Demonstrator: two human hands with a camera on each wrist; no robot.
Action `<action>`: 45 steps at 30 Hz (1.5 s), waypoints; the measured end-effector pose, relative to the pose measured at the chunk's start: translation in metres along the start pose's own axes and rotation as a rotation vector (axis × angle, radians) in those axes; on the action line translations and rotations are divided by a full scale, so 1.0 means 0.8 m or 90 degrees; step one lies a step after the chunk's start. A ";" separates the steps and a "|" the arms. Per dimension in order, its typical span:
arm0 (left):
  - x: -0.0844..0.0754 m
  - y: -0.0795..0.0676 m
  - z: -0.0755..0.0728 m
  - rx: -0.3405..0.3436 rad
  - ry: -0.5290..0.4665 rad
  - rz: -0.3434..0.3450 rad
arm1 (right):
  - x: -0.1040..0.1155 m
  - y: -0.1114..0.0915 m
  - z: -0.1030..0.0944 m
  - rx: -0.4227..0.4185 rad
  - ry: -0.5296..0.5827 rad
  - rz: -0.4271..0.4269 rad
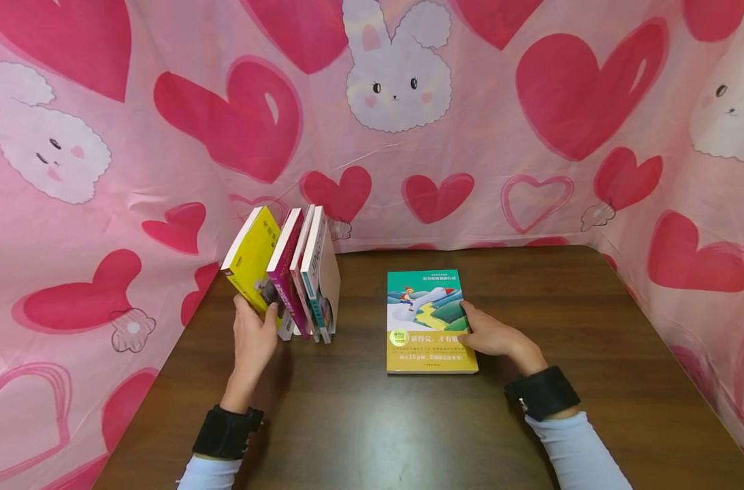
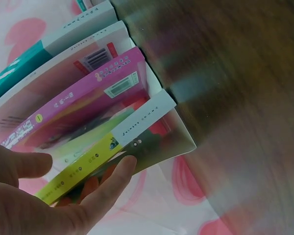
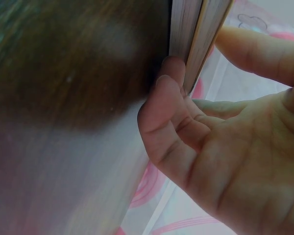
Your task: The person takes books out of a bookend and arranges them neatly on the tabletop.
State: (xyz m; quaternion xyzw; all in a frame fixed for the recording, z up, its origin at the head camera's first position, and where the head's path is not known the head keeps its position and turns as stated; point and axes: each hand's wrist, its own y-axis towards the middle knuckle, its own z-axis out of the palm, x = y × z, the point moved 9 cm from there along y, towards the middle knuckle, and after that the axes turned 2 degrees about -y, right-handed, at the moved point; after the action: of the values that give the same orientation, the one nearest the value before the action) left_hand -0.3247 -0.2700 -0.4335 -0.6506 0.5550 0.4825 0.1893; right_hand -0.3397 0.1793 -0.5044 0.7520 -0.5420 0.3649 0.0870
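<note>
My left hand point(image 1: 256, 333) holds a yellow paperback book point(image 1: 252, 255) by its spine, thumb on one side and fingers on the other. That book leans left, at the left end of a row of upright books. Beside it stand a magenta book point(image 2: 73, 100), a thin pale pink book point(image 2: 63, 68) and a white-and-teal book point(image 1: 315, 265). My right hand point(image 1: 494, 333) is at the right edge of a green-and-yellow picture-cover book point(image 1: 429, 306) lying flat. Its thumb point(image 3: 259, 54) lies over the cover side, and its curled fingers point(image 3: 159, 105) meet the page edge from below.
The brown wooden table point(image 1: 372, 429) carries the books, with the upright row at the back left and the flat book right of it. A pink cloth point(image 1: 396, 163) with hearts and rabbits hangs behind and along both sides. Each wrist wears a black band point(image 1: 543, 393).
</note>
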 end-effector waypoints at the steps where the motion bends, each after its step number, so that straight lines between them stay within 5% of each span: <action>1: -0.001 0.000 0.001 0.003 0.005 0.003 | -0.005 0.003 0.000 -0.003 -0.007 -0.007; 23: -0.007 -0.002 0.004 0.031 0.024 0.019 | 0.009 -0.005 -0.001 -0.002 0.015 0.011; 35: -0.010 -0.015 -0.006 0.015 0.026 0.025 | -0.037 0.026 0.009 -0.003 -0.001 -0.032; 45: -0.001 -0.020 -0.014 0.000 0.010 -0.011 | 0.002 0.001 -0.003 0.004 0.013 -0.012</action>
State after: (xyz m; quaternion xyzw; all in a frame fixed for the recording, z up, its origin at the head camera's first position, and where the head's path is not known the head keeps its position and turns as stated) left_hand -0.3053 -0.2728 -0.4322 -0.6592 0.5509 0.4757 0.1890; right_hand -0.3411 0.1791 -0.5016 0.7533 -0.5330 0.3736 0.0940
